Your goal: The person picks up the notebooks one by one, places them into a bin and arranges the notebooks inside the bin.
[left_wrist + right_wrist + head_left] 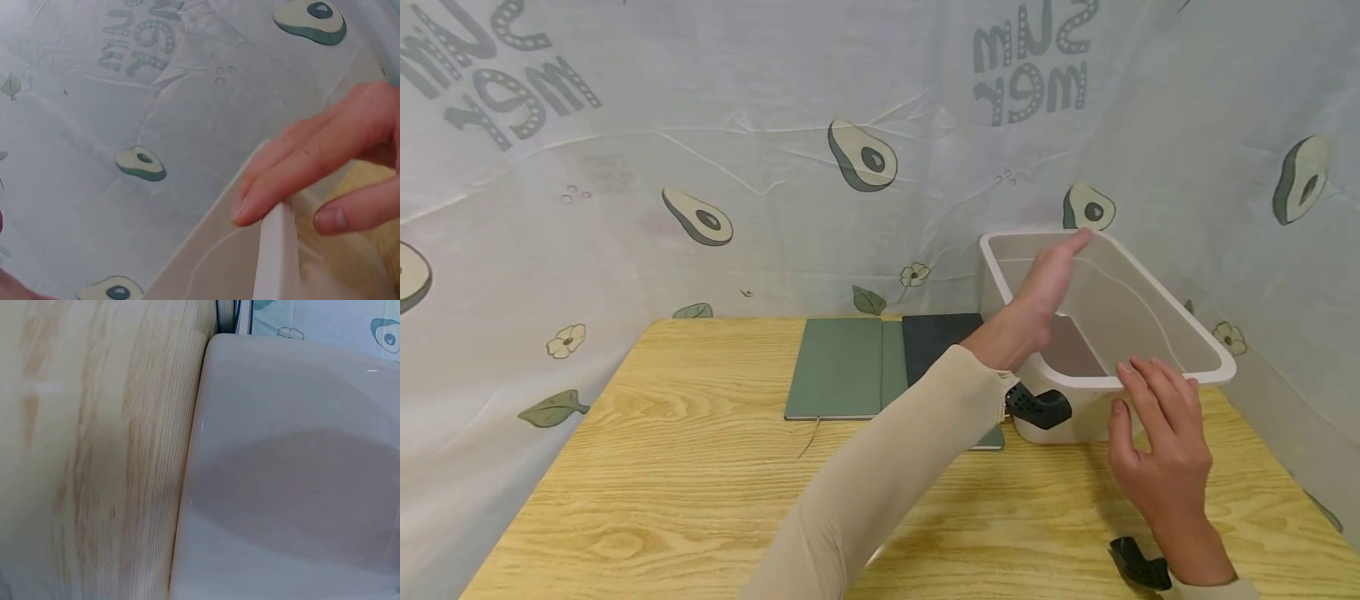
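The right hand [1165,450] rested on the near rim [1075,382] of the pale bin [1120,304], its fairly straight fingers laid over the edge and its thumb apart on the outer side, so it touched the bin without clasping it. The left hand [1037,292] reached across the bin's left edge; seen edge-on, it did not show whether its fingers were spread, curled or touching the rim.

The bin stood upright at the right of the tabletop [662,500] and appeared to rest flat on it. Judging by that, its standing in place looked done, while the handling looked unfinished, since one hand was on it and the other over it; letting go of the rim was probably what remained. No notebook showed inside the visible part of the bin.

Left of the bin, a closed green notebook [838,367] lay with its ribbon trailing onto the wood, a dark notebook [940,337] just beside it. The corner of another green cover [991,437] showed past the left sleeve [887,467], which hid much of that group. The avocado-print curtain [760,275] hung close behind, leaving little room beyond the bin.
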Available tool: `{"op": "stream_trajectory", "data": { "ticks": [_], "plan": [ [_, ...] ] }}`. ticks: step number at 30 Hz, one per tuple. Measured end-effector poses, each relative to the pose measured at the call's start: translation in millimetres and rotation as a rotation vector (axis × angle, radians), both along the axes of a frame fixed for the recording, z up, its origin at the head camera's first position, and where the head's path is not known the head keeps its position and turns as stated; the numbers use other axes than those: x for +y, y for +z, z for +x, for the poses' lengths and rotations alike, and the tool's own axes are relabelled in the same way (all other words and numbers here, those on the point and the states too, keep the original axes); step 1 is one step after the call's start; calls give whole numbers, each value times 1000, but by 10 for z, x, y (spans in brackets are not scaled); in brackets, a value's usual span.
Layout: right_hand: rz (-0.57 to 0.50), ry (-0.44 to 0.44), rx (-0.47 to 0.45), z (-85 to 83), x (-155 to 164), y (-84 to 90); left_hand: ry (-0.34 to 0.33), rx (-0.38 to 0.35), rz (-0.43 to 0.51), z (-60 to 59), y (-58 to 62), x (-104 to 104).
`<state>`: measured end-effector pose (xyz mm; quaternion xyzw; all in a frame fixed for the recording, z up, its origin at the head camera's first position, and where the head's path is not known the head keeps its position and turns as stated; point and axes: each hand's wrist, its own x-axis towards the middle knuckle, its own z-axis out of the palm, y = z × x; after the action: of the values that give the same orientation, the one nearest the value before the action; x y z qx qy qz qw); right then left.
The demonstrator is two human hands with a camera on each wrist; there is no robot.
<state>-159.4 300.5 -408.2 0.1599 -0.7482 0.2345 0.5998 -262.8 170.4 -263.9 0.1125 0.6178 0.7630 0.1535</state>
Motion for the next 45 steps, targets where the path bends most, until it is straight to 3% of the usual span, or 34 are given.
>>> {"op": "stream_trajectory", "data": {
  "ticks": [4, 9, 14, 24, 30, 45],
  "plan": [
    [1, -5, -18, -1, 9, -15, 31, 110, -180, 28, 42, -34],
    [-8, 6, -3, -4, 10, -8, 90, 280, -569, 60, 77, -97],
    [-9, 14, 5, 9, -9, 13, 64, 517, -915, 74, 34, -196],
    [-8, 2, 7, 8, -7, -5, 46, 913, -1426, 70, -126, -345],
    [-14, 17, 6, -7, 42, -59, 23, 987, -1536, 51, -195, -452],
    [-31, 6, -5, 38, -50, 23, 94, 995, -1518, 57, -190, -652]
  ]
}}
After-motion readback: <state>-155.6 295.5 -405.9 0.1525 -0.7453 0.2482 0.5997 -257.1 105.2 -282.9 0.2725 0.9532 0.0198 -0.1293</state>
